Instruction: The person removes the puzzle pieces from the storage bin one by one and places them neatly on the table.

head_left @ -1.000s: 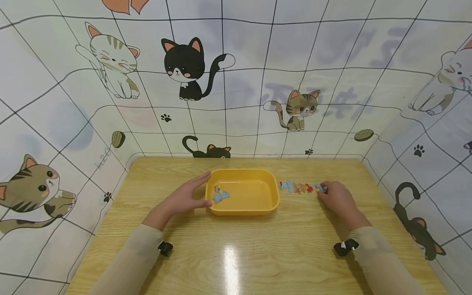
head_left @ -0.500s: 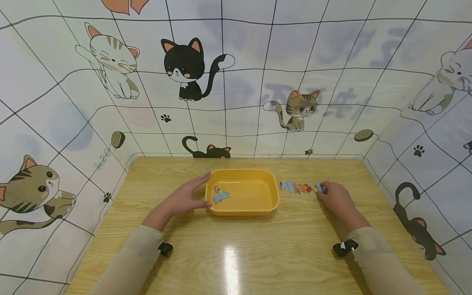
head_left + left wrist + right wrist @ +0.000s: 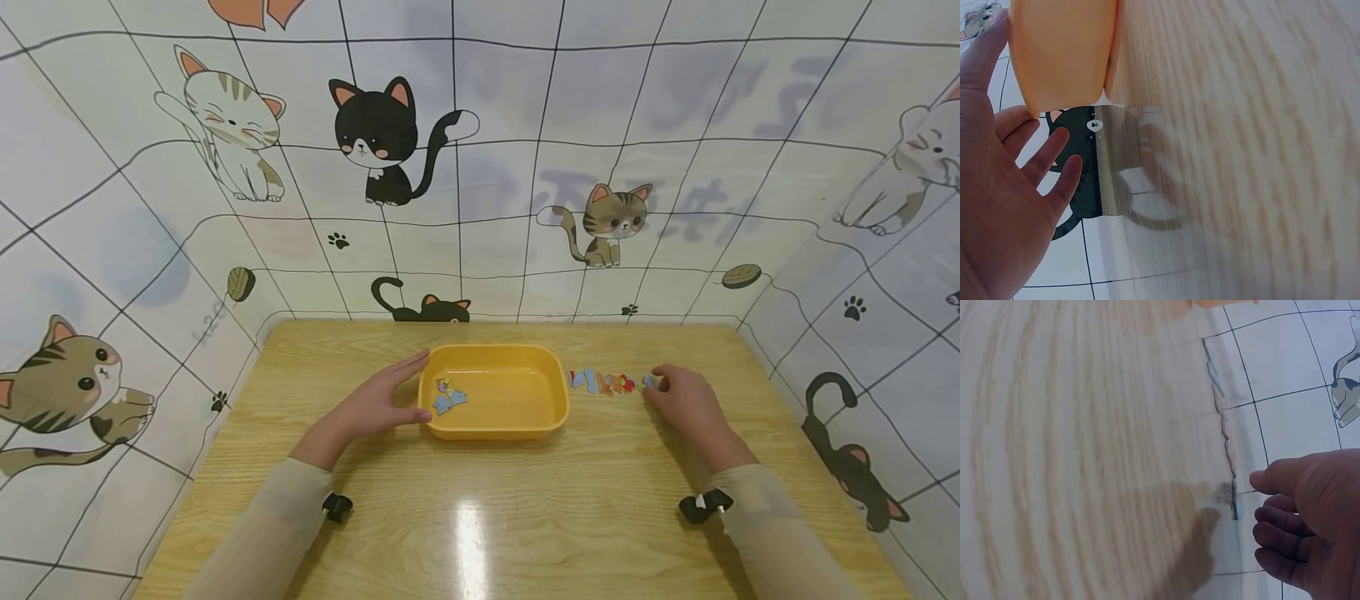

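Observation:
Fingers spread, my left hand (image 3: 371, 407) rests against the left end of a yellow plastic tray (image 3: 495, 433). In the left wrist view, its thumb and forefinger touch the tray wall (image 3: 1063, 56) while the other fingers stand free. Several small light-blue puzzle pieces (image 3: 450, 400) lie inside the tray on the left. A row of thin, colourful puzzle pieces (image 3: 603, 382) runs along the table right of the tray. My right hand (image 3: 688, 407) hovers at the row's right end, beside a blue piece (image 3: 648, 381). In the right wrist view, its loosely bent fingers are apart from the end piece (image 3: 1237, 505).
The light wooden table (image 3: 570, 517) meets a back wall (image 3: 495, 250) covered with a cat-print grid sheet, which also hangs at both sides. Black wrist cameras (image 3: 705, 505) sit on both sleeves.
My right thumb and forefinger have let go of the blue piece at the row's end, after it shifted slightly left. The left hand and tray stay where they were.

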Demonstrator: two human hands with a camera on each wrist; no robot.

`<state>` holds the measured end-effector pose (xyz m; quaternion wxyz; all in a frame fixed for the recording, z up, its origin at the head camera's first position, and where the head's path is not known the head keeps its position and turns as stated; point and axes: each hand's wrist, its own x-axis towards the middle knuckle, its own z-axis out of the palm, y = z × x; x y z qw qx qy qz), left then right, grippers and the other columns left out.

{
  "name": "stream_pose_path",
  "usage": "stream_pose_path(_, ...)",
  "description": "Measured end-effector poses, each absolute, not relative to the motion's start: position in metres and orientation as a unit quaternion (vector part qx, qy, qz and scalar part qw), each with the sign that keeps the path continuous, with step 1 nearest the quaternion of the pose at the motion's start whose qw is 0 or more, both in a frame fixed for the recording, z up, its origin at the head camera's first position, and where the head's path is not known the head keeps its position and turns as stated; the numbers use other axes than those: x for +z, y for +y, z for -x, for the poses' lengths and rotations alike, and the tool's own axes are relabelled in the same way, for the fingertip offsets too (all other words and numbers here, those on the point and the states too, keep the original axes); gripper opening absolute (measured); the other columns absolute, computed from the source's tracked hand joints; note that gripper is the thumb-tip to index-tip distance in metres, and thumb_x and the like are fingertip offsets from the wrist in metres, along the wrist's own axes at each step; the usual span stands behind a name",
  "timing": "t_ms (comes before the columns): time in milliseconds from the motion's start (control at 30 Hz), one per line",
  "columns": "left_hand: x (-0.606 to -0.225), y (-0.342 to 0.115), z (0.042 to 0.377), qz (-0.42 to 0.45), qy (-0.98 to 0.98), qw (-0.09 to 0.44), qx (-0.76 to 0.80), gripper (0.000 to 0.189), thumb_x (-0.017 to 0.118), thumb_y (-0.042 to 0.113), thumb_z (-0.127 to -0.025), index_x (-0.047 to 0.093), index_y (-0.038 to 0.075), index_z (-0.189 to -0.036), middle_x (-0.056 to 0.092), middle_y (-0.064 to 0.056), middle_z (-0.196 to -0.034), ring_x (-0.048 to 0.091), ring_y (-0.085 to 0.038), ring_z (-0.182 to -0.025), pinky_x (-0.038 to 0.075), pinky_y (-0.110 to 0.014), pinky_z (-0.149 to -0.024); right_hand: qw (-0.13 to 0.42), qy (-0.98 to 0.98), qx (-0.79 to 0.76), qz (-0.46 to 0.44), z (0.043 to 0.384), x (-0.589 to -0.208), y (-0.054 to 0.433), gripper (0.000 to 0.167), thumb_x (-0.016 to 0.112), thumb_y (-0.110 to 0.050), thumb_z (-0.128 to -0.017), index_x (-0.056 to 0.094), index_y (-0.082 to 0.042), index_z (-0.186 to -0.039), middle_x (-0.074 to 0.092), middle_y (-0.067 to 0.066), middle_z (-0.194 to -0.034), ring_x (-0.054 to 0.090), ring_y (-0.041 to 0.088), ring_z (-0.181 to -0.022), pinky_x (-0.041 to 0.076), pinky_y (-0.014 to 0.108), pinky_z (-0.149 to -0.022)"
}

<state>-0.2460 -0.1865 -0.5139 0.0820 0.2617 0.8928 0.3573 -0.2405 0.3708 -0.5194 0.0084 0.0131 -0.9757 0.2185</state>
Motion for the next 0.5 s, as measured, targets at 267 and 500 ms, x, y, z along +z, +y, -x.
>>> stream_pose_path(267, -0.516, -0.187, 0.246, -0.261, 0.892, 0.083, 0.359, 0.104, 0.090, 0.046, -0.094, 0.033, 0.015, -0.175, 0.026, 0.002, -0.183, 0.026, -0.038, -0.166, 0.025, -0.066, -0.131, 0.058, -0.964, 0.247, -0.079, 0.243, -0.502, 0.346, 0.037, 0.076, -0.015, -0.105, 0.071, 0.008, -0.134, 0.074, 0.015, -0.099, 0.068, 0.029, -0.084, 0.054, 0.043, -0.068)
stream_pose_path(500, -0.517, -0.188, 0.247, -0.257, 0.893, 0.092, 0.358, 0.106, 0.088, 0.052, -0.093, 0.032, 0.018, -0.176, 0.023, 0.004, -0.183, 0.023, -0.035, -0.168, 0.024, -0.064, -0.132, 0.064, -0.944, 0.289, -0.145, 0.243, -0.479, 0.299, 0.032, 0.078, -0.014, -0.105, 0.074, 0.001, -0.132, 0.071, 0.012, -0.106, 0.063, 0.020, -0.081, 0.055, 0.037, -0.067)
